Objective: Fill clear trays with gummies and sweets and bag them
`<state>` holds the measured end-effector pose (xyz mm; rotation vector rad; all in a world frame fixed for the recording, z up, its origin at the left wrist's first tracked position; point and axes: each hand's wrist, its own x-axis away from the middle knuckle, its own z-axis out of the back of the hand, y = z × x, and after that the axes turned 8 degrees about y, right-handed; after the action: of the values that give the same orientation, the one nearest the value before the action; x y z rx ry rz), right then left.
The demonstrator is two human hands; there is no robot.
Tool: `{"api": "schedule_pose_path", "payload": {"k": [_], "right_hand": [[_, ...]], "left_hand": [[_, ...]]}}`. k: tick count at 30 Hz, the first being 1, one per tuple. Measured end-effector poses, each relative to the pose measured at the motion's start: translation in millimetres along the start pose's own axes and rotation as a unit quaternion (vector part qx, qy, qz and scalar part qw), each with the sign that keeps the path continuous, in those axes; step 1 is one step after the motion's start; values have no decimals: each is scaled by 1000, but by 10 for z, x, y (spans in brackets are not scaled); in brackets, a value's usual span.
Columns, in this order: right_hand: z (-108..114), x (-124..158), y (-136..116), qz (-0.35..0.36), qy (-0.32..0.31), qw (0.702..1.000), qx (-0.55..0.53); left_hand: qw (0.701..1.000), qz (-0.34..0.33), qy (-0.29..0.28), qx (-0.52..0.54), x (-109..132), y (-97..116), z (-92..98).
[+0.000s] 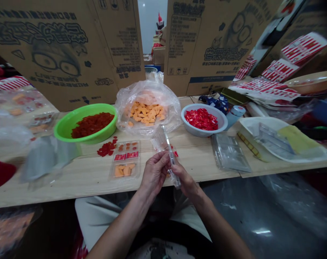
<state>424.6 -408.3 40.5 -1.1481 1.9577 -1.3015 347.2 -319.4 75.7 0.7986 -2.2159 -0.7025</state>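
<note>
Over the table's front edge, my left hand (156, 171) and my right hand (185, 180) are both closed on a clear plastic tray (165, 136), tilted steeply so that mostly its thin edge shows. Small red packets (175, 153) peek out behind it, partly hidden by my fingers. Left of my hands lies a filled compartment tray (125, 160) with orange pieces, two red packets and small amber-red pieces. Beside that tray is a loose heap of red pieces (106, 148).
A green bowl (58, 127) of red pieces, a plastic bag (122, 97) of orange pieces and a pale blue bowl (187, 127) of red packets line the back. Flat clear bags (231, 153) and a white tray (317, 154) lie right. Cardboard boxes (98, 50) stand behind.
</note>
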Motion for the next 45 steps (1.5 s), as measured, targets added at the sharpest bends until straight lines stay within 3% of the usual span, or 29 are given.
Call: {"api": "schedule_pose_path", "payload": {"k": [19, 30, 39, 45], "right_hand": [[-29, -47, -23, 6, -3, 1000, 7], [-60, -46, 44, -53, 38, 996, -63], [-54, -81, 6, -38, 33, 997, -66], [-74, -73, -4, -63, 37, 994, -83]], "left_hand": [[1000, -1, 8, 6, -24, -9, 14], [1000, -2, 14, -12, 5, 29, -17], [1000, -3, 4, -11, -11, 45, -33], [1000, -13, -9, -24, 2, 22, -18]]}}
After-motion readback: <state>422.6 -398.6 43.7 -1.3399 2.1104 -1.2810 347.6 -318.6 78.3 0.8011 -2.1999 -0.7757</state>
